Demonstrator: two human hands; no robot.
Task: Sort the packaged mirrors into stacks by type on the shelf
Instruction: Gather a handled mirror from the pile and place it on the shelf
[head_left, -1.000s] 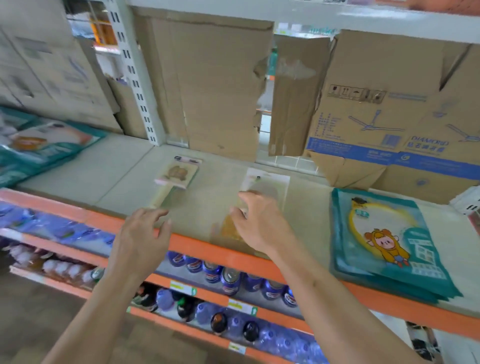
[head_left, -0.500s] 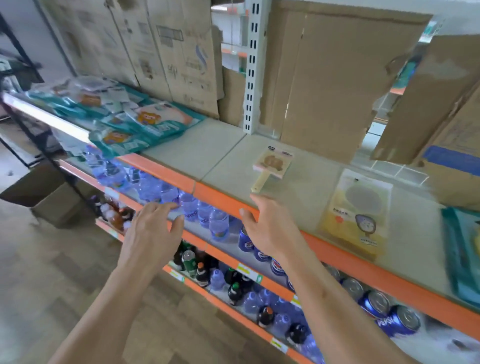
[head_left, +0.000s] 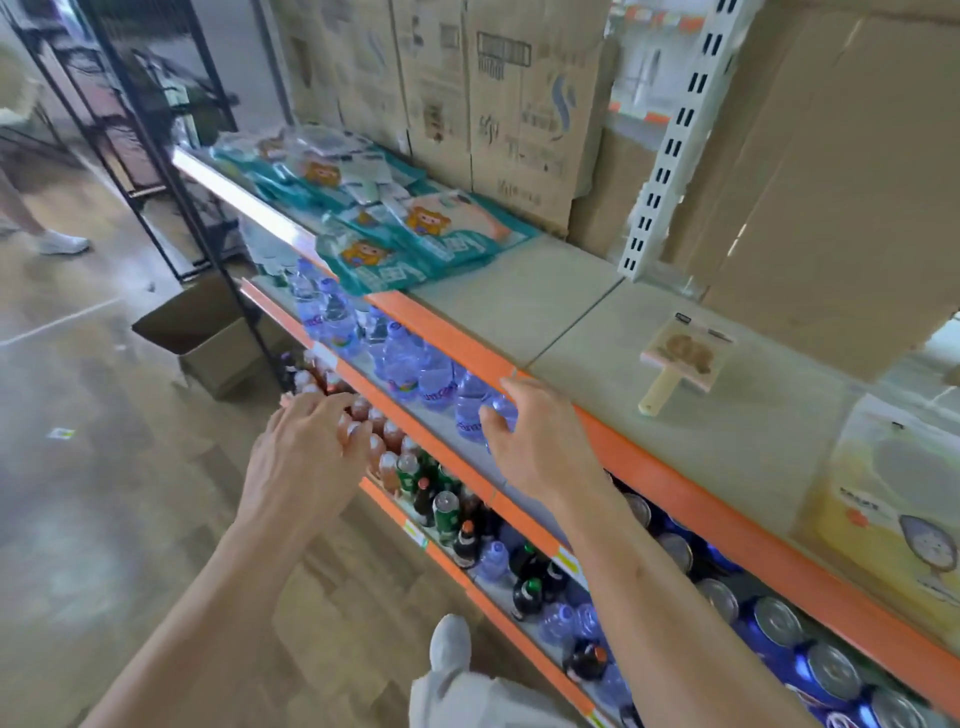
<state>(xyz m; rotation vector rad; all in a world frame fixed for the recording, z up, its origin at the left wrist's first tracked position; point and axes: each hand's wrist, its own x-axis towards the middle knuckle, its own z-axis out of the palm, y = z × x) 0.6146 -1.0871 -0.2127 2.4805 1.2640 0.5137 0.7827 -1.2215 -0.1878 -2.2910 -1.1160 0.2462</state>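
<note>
Left grip (head_left: 306, 457) and right grip (head_left: 540, 447) hang empty, fingers loosely spread, before the shelf (head_left: 519, 312), and I judge the sorting barely begun: teal packs (head_left: 415, 244) lie jumbled far left, while pink mirror (head_left: 683, 356) and yellow pack (head_left: 893, 514) sit singly at right.

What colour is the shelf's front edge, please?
The shelf's front edge is orange; the head view shows it best.

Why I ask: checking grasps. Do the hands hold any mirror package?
No, the left hand and right hand are both open and empty.
</note>
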